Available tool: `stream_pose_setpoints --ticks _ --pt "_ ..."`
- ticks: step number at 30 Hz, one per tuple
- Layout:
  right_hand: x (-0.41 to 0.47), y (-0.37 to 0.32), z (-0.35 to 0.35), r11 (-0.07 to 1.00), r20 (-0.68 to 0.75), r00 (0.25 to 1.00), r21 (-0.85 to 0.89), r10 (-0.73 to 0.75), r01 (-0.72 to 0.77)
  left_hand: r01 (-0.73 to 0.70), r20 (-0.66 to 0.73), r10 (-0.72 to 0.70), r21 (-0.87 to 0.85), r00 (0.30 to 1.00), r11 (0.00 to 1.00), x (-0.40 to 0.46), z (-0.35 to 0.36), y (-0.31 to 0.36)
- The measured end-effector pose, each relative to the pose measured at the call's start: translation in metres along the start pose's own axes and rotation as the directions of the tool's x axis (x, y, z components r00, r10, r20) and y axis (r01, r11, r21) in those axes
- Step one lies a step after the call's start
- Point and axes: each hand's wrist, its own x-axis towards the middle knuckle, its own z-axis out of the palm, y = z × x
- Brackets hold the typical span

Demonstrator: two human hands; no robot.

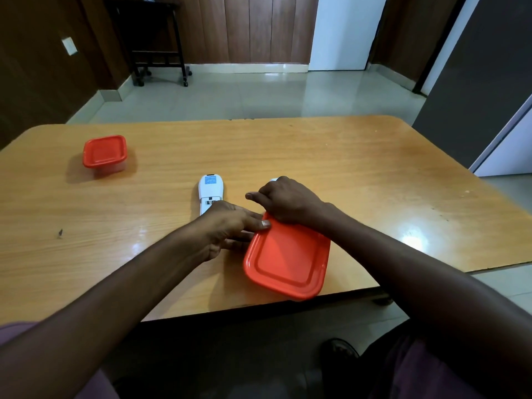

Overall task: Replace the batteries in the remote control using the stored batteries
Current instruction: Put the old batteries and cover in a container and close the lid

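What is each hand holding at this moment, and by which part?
Both hands are on the large red-lidded container: the left hand at its far left corner, the right hand over its far edge. Whether either grip has closed cannot be told.

Orange-red lid [288, 257], matching red-lidded small box [105, 152], white remote control [211, 191] with blue label, honey-brown wood-grain table [345, 168]

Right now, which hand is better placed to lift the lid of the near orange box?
Probably the left hand: its fingertips already touch the far corner of the lid. The right hand is closed around something white, so it is not free.
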Motion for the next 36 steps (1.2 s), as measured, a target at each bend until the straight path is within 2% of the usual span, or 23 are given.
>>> stream_pose_setpoints --ticks 2,5,7,8,10,13,15,19,23,25,28,32,36 --pt "-0.006 0.000 -0.001 0.995 -0.093 0.995 -0.093 -0.036 0.028 0.008 0.005 -0.008 0.010 1.000 1.000 0.001 -0.001 0.000" --pt "-0.027 -0.004 -0.008 0.940 -0.254 0.950 -0.329 -0.184 0.095 0.021 0.006 -0.020 -0.034 1.000 0.999 -0.001 0.002 -0.002" --pt "-0.050 -0.010 -0.020 0.920 -0.315 0.914 -0.368 -0.257 0.132 0.025 0.000 -0.025 -0.085 1.000 0.996 -0.004 0.009 -0.003" --pt "-0.064 -0.013 -0.029 0.930 -0.301 0.920 -0.338 -0.252 0.144 0.024 -0.003 -0.024 -0.110 1.000 0.994 -0.005 0.013 -0.004" --pt "-0.096 -0.019 -0.048 0.960 -0.153 0.977 -0.259 -0.151 0.108 0.025 0.007 -0.025 -0.149 1.000 0.988 -0.006 0.023 -0.004" --pt "-0.133 -0.018 -0.064 0.941 0.049 0.998 -0.333 -0.038 0.052 0.025 0.028 -0.020 -0.175 0.999 0.984 -0.002 0.040 -0.003" --pt "-0.146 -0.012 -0.068 0.922 0.086 0.996 -0.385 0.007 0.026 0.009 0.021 -0.006 -0.183 1.000 0.983 0.005 0.054 0.000" --pt "-0.153 0.005 -0.079 0.926 0.096 0.988 -0.370 0.120 -0.077 -0.046 0.002 0.048 -0.213 0.999 0.976 0.020 0.090 0.011" --pt "-0.136 0.036 -0.094 0.893 0.145 0.957 -0.416 0.251 -0.171 -0.121 -0.056 0.112 -0.212 0.992 0.970 0.053 0.125 0.030" --pt "-0.117 0.061 -0.101 0.864 0.137 0.943 -0.457 0.304 -0.212 -0.161 -0.116 0.148 -0.121 0.982 0.979 0.073 0.136 0.039" --pt "-0.085 0.104 -0.113 0.824 0.099 0.922 -0.493 0.373 -0.280 -0.252 -0.175 0.278 0.158 0.944 0.955 0.095 0.146 0.053" --pt "-0.035 0.170 -0.121 0.773 0.048 0.917 -0.557 0.396 -0.305 -0.342 -0.102 0.442 0.488 0.891 0.803 0.125 0.154 0.074" --pt "0.006 0.241 -0.127 0.738 -0.082 0.908 -0.554 0.412 -0.385 -0.347 0.041 0.461 0.717 0.887 0.604 0.168 0.160 0.091"
